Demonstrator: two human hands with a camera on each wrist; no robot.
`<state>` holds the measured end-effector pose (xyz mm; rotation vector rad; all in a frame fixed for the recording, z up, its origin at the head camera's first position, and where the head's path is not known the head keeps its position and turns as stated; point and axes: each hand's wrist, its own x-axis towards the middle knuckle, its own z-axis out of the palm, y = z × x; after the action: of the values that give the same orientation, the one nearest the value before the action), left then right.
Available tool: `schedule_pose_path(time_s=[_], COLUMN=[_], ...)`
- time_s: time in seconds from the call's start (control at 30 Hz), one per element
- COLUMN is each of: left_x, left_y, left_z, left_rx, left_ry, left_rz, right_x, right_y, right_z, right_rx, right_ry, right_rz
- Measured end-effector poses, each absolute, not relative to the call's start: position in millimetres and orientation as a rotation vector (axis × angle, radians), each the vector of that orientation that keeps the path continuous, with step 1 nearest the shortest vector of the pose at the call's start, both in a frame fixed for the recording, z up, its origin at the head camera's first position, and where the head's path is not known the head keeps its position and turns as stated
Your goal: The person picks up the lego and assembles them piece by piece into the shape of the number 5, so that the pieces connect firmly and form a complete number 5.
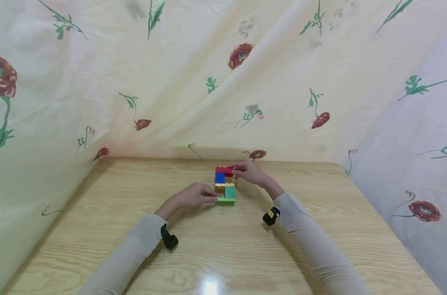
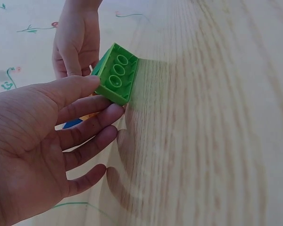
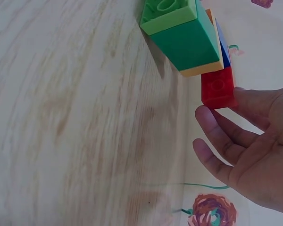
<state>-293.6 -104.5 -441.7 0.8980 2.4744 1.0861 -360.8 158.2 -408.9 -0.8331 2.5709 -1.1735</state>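
Observation:
A joined row of toy building bricks runs along the wooden table, its nearest end a light green brick [image 1: 227, 200]. Beyond that come a teal brick [image 1: 229, 192], a tan brick [image 1: 223, 185], a blue brick [image 1: 220, 178] and, farthest away, a red brick [image 1: 220, 169]. My left hand [image 1: 194, 195] pinches the light green brick at its left end, between thumb and fingers. In the left wrist view the hollow underside of that brick shows its round tubes. With thumb and index finger, my right hand [image 1: 250, 172] grips the right end of the red brick.
The wooden table [image 1: 304, 184] reaches back to a flower-printed cloth [image 1: 179, 82] hung behind and at both sides. Black wrist cameras are strapped at both cuffs, the left camera [image 1: 170, 239] and the right camera [image 1: 270, 217] hanging low over the tabletop.

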Motion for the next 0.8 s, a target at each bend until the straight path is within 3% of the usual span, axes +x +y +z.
schedule_pose_path(time_s=[0.8], left_x=[-296.8], left_y=[-103.6], left_z=[-440.2], left_rx=[0.904], left_ry=[2.475], left_rz=[1.062], right_x=[-367.8], right_y=[154.1], right_z=[-422.0], right_rx=[-0.818], right_ry=[2.542], right_rz=[-1.117])
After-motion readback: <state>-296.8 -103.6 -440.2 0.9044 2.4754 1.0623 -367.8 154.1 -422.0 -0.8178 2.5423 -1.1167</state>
